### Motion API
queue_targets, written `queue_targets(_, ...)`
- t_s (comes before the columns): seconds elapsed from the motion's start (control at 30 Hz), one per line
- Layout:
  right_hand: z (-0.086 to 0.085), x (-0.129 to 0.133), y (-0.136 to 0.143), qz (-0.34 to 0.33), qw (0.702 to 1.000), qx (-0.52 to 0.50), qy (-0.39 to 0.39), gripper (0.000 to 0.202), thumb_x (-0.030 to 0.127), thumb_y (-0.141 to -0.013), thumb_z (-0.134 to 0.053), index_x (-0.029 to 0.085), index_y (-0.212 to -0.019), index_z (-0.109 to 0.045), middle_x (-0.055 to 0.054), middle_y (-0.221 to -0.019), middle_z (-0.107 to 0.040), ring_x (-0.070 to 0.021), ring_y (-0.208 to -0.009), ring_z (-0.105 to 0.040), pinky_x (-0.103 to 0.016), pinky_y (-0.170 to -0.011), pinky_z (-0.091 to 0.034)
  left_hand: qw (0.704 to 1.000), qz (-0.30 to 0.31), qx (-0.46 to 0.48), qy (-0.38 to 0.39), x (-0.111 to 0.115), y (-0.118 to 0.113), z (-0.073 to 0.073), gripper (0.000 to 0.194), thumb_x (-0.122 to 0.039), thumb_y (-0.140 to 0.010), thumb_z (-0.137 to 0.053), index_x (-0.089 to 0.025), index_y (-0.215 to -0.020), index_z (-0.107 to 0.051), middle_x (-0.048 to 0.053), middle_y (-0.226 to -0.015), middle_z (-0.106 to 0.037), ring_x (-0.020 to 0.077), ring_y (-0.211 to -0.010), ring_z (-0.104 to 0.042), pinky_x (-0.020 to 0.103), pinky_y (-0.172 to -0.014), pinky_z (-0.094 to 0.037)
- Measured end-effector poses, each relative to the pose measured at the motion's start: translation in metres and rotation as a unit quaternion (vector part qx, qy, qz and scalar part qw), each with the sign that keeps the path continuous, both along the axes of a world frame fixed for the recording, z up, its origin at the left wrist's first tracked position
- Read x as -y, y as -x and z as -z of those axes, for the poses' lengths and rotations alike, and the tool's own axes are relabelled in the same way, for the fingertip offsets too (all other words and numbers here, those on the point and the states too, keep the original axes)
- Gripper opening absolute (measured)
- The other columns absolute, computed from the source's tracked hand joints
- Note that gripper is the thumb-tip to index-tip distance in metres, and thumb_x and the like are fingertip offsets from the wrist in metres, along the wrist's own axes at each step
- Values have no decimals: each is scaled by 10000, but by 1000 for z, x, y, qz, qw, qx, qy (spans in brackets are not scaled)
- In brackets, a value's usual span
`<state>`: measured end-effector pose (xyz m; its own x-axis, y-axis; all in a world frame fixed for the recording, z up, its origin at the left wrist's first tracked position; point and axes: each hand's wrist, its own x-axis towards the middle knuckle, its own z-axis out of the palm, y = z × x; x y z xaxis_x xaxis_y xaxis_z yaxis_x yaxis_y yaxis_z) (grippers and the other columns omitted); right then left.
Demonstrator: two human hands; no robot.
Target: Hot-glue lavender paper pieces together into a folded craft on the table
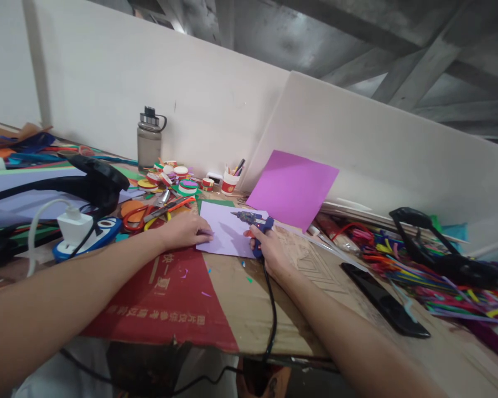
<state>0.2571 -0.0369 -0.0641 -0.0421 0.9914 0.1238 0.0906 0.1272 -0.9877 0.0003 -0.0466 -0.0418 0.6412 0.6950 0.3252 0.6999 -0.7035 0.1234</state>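
Observation:
A sheet of lilac paper (222,221) lies flat on the cardboard-covered table in front of me. My left hand (186,229) rests at its left edge, fingers bent together and pressing on the paper; the exact place of the thumb is hard to make out. My right hand (268,249) is wrapped round a blue hot glue gun (255,218). The gun's nozzle points left, over the upper middle of the paper. Its black cord (271,309) runs down past the table's front edge.
Left of the paper lie scissors (139,218), a charger on a blue power strip (87,237) and small paper-trimmed rolls (186,188). Behind stand a water bottle (149,141), a cup of pens (230,182) and a purple sheet (292,188). A phone (384,301) and craft strips lie right.

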Motion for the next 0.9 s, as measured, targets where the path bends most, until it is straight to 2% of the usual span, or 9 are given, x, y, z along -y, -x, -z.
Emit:
queue_targets(0.2, -1, 0, 0, 2, 1000, 4, 6, 388, 566, -723, -630, 180, -698, -650, -1, -522, -516, -121, -465, -420, -279, -475, -271, 999, 32, 23, 11, 3, -1, -2, 215, -301, -888, -561, -181, -968, -721, 62, -978, -722, 168, -933, -632, 252, -831, -422)
queue_targets(0.37, -2, 2, 1, 6, 1000, 9, 9, 376, 558, -727, -624, 183, -695, -639, 7, -510, -497, -113, -449, -397, -277, -478, -283, 998, 51, 33, 14, 2, -2, -2, 202, -283, -891, -556, -167, -933, -716, 67, -937, -715, 160, -895, -622, 246, -822, -424)
queue_targets(0.63, -3, 3, 1, 1, 1000, 3, 2, 351, 529, -733, -621, 181, -691, -634, 7, -510, -503, -112, -460, -400, -270, -478, -285, 999, 39, 13, 1, -2, -1, 1, 214, -307, -889, -556, -178, -888, -727, 58, -878, -716, 157, -836, -622, 243, -774, -417)
queue_targets(0.9, 1, -1, 1, 0, 1000, 1, 12, 362, 545, -717, -638, 185, -682, -631, 7, -509, -500, -118, -449, -405, -276, -470, -278, 998, 48, 23, 13, -1, -1, 1, 215, -310, -886, -563, -182, -961, -719, 62, -939, -714, 169, -899, -626, 250, -809, -421)
